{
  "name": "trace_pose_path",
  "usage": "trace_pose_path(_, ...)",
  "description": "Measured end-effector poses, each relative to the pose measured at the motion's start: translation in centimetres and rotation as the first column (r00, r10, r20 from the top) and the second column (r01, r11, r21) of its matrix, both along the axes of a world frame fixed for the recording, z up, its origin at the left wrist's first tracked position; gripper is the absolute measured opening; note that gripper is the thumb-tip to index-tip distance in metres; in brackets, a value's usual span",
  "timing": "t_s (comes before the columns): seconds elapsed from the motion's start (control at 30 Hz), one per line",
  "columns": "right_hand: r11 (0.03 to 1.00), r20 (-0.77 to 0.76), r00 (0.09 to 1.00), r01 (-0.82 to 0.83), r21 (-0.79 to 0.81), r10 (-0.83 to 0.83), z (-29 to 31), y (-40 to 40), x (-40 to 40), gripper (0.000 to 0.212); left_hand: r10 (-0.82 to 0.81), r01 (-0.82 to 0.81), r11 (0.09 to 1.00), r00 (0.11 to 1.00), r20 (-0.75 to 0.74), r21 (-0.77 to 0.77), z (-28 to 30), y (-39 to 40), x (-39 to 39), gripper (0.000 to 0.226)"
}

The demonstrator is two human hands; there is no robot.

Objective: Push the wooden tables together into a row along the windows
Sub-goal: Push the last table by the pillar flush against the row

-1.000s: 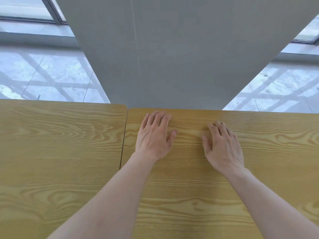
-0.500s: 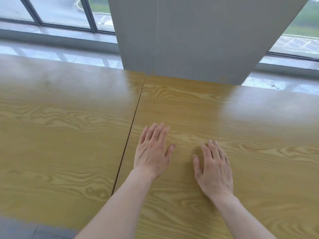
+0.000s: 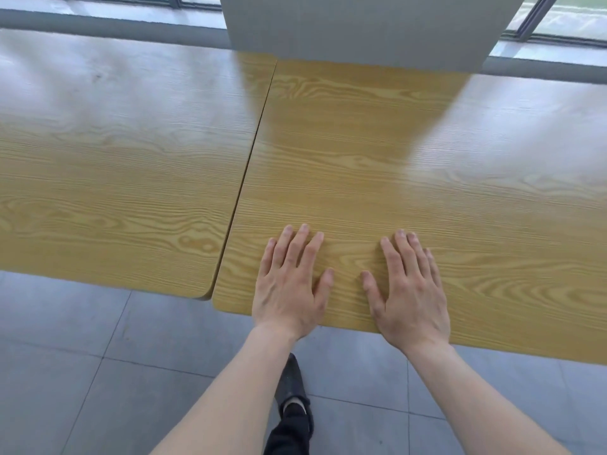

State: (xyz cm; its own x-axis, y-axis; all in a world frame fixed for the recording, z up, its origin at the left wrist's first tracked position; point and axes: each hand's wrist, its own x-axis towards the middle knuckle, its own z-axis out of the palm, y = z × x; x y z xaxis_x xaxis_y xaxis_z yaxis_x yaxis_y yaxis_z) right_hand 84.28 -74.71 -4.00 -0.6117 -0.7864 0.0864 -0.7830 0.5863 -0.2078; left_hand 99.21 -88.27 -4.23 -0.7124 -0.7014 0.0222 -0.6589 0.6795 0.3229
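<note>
Since the earlier frame both hands are sitting nearer the right table's (image 3: 410, 178) near edge, and I am now seeing floor (image 3: 82, 356) and a dark shoe (image 3: 290, 379) below.

Left hand (image 3: 290, 284): I am seeing it lying flat, palm down, fingers spread, gripping nothing.

Right hand (image 3: 410, 290): likewise flat and released, just beside the left.

Left table (image 3: 124, 165): abutting the right table along a thin seam.

Grey pillar (image 3: 361, 27) and windows (image 3: 571, 18): lying beyond the far edges.

Writing: I am reading none.
</note>
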Motion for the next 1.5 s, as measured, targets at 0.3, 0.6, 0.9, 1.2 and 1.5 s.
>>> trace_pose_path(0.3,1.000,-0.043,0.999,0.010,0.004,-0.010,0.0,-0.3,0.0,0.070,0.009,-0.009,1.000,1.000,-0.015,0.000,0.0,-0.1,0.0,0.060)
trace_pose_path(0.6,1.000,-0.063,0.998,0.025,0.003,-0.025,-0.3,-0.9,0.2,0.069,-0.007,0.007,1.000,1.000,-0.027,-0.020,-0.1,-1.0,0.1,0.061)
trace_pose_path(0.9,1.000,-0.054,0.998,0.026,-0.008,-0.027,-0.3,-0.7,0.3,0.069,0.009,-0.009,1.000,1.000,-0.017,-0.023,-0.1,-0.8,0.1,0.060)
trace_pose_path(1.2,1.000,-0.049,0.999,0.021,-0.011,-0.022,-0.1,-0.7,0.3,0.069,0.004,-0.004,1.000,1.000,-0.007,-0.015,0.0,-0.8,0.0,0.061)
trace_pose_path(1.5,0.999,-0.034,0.999,0.024,-0.021,-0.024,-0.2,-0.8,0.2,0.068,0.021,-0.022,1.000,1.000,-0.009,-0.017,-0.2,-0.7,-0.2,0.061)
